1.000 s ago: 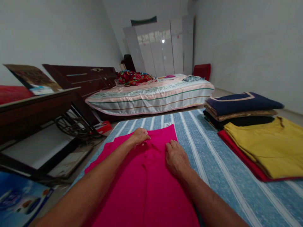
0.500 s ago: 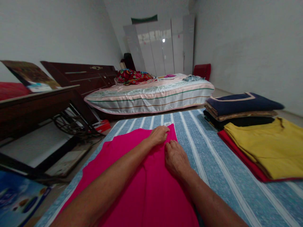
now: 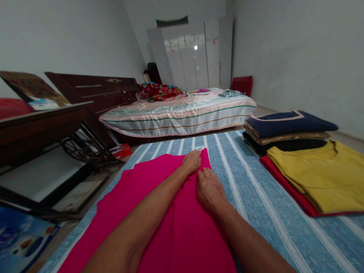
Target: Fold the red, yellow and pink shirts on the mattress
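A bright pink garment (image 3: pixel 148 189) is spread out on a blue-and-white striped bed cover (image 3: pixel 227 159). My left hand (image 3: pixel 192 161), fingers curled in, grips the cloth near its far right corner. Just nearer to me, my right hand (image 3: pixel 209 187) has bent fingers closed on the garment's right edge, the fingertips close to the left hand. A crease runs down the pink cloth between my forearms. Both palms are hidden from view.
To the right lie a folded yellow garment (image 3: pixel 332 176) on a red one (image 3: pixel 287 189), and behind them a stack topped by a dark blue garment (image 3: pixel 292 124). A sewing table (image 3: pixel 42 121) stands left. Beyond is another bed (image 3: pixel 176 117).
My left hand and forearm have shifted slightly right over the pink garment. My right hand keeps its place at the edge, and the view has moved a little.
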The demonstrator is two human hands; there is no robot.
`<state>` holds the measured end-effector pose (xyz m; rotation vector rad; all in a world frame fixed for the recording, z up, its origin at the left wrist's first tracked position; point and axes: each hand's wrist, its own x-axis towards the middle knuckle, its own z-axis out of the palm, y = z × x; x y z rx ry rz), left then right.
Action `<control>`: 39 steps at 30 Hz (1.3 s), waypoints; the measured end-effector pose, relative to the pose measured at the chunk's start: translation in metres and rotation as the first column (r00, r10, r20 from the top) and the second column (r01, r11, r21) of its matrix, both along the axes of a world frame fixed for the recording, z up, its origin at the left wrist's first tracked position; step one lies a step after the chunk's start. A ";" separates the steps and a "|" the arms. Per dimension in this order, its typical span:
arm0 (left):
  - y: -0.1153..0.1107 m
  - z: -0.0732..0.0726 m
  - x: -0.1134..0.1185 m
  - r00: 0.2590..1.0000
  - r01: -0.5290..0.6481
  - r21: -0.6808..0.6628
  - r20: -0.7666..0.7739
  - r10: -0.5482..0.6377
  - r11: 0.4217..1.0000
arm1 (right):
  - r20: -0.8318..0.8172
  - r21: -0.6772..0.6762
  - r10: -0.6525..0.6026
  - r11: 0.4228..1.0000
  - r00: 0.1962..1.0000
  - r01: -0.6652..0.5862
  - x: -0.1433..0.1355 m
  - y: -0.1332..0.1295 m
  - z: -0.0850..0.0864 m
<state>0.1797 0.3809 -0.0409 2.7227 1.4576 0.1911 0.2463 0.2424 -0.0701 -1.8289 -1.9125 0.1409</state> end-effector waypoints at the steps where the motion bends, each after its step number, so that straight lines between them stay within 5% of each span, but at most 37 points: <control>1: 0.000 0.001 -0.001 0.999 -0.034 0.014 0.009 0.034 0.999 | -0.001 0.000 -0.002 1.000 1.000 0.002 0.000 0.000 0.000; 10: 0.016 0.017 -0.023 0.936 -0.336 -0.114 0.070 0.345 0.935 | 0.008 0.030 0.002 1.000 1.000 -0.002 -0.001 0.000 0.001; 21: 0.023 0.015 -0.017 0.806 -0.315 -0.340 0.398 0.439 0.886 | 0.038 0.028 -0.012 1.000 0.999 0.011 0.000 0.002 0.000; 27: 0.020 0.020 -0.014 0.790 -0.251 -0.434 0.425 0.442 0.865 | 0.027 0.007 0.005 1.000 1.000 -0.005 0.001 0.001 0.005; 39: 0.015 0.020 -0.002 0.943 -0.304 -0.080 0.118 0.311 0.949 | 0.026 0.021 0.006 1.000 1.000 -0.006 0.001 0.002 0.002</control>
